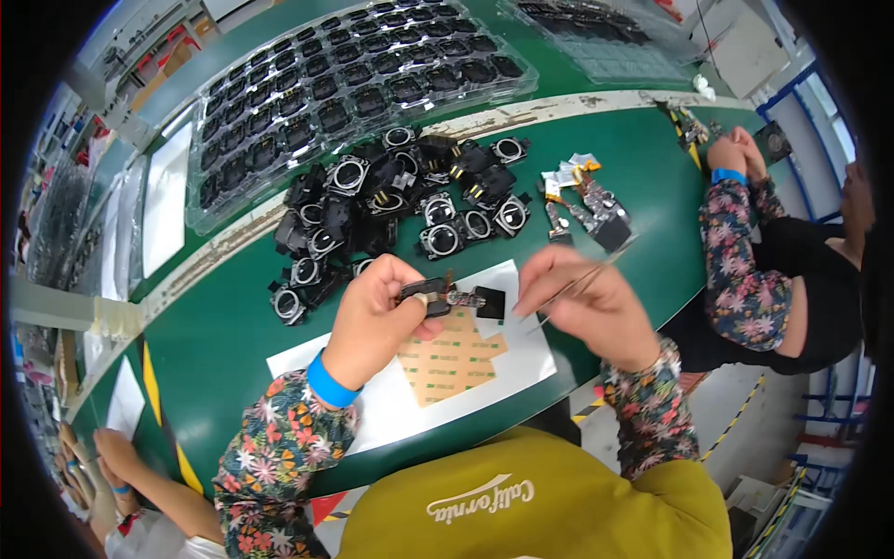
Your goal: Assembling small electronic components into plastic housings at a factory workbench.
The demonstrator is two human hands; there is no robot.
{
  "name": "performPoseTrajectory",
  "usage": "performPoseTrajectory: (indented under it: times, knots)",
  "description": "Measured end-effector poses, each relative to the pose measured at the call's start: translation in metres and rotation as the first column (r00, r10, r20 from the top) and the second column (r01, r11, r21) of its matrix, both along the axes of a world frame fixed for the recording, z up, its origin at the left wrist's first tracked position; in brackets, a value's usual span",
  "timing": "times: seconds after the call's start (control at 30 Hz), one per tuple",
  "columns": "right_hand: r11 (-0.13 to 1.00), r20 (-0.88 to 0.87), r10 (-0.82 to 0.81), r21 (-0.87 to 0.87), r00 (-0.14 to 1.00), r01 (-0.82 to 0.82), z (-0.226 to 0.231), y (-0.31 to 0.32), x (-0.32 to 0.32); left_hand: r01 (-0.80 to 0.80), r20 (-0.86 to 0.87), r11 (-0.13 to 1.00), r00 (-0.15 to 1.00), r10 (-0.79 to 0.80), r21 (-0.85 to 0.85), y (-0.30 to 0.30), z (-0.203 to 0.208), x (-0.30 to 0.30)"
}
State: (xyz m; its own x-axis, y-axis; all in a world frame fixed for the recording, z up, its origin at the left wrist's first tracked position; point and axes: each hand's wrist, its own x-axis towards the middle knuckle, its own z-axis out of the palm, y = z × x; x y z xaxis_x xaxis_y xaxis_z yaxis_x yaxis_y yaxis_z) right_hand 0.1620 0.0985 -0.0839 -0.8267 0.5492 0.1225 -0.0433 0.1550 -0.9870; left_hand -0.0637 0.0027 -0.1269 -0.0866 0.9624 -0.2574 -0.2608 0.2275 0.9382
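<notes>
My left hand (368, 312) pinches a small black plastic housing (428, 289) between thumb and fingers. From its right side a small flexible circuit (463, 298) sticks out, ending in a black square piece (490, 303). Fingers closed, my right hand (596, 303) grips thin tweezers (612, 259), whose tips are just right of the black square and look apart from it. Beneath both hands, a tan adhesive-backed sheet with green print (452, 368) lies on a white sheet (372, 424).
Black housings with round rings (382, 196) are piled ahead. Several loose circuit pieces (596, 210) lie right of them. A clear tray of black parts (326, 93) and another tray (605, 42) stand behind. Co-workers' hands show at right (736, 154) and lower left (116, 452).
</notes>
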Motion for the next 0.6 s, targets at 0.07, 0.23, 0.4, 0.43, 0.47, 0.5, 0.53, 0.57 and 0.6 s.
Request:
performPoseTrajectory:
  times: [0.07,0.23,0.4,0.43,0.47,0.5,0.53,0.57,0.6]
  knots:
    - [0.999,0.09,0.038,-0.029,0.995,-0.036,-0.007,-0.005,0.006,0.023,-0.047,0.999,0.999,-0.025,-0.036,-0.001,0.002,0.001]
    - [0.957,0.105,-0.085,-0.267,0.991,0.11,-0.018,-0.014,0.004,0.044,-0.048,0.999,0.998,-0.042,0.029,-0.001,-0.002,0.001]
    - [0.966,0.241,-0.093,-0.213,0.966,0.146,-0.02,-0.007,0.003,0.043,-0.065,0.998,0.997,-0.04,0.04,0.0,-0.005,0.002]
    - [0.959,0.248,-0.098,-0.234,0.964,0.158,-0.021,-0.005,0.001,0.042,-0.078,0.998,0.996,-0.039,0.036,0.001,-0.005,0.002]
    - [0.952,0.255,-0.105,-0.254,0.961,0.171,-0.022,-0.003,0.0,0.054,-0.084,0.998,0.995,-0.051,0.036,0.001,-0.005,0.003]
    - [0.95,0.249,-0.117,-0.255,0.961,0.182,-0.021,-0.001,-0.002,0.021,-0.072,1.0,0.997,-0.02,0.023,0.0,-0.004,0.004]
    - [0.962,0.29,-0.08,-0.23,0.954,0.15,-0.018,0.001,-0.003,-0.007,-0.059,1.0,0.998,0.008,0.01,0.0,-0.003,0.006]
    - [0.971,0.332,-0.044,-0.206,0.942,0.118,-0.016,0.004,-0.004,0.01,-0.063,1.0,0.998,-0.009,0.01,0.0,-0.002,0.007]
    - [0.976,0.337,-0.019,-0.2,0.941,0.091,-0.015,0.006,-0.005,0.002,-0.079,1.0,0.997,-0.001,0.018,0.0,-0.002,0.008]
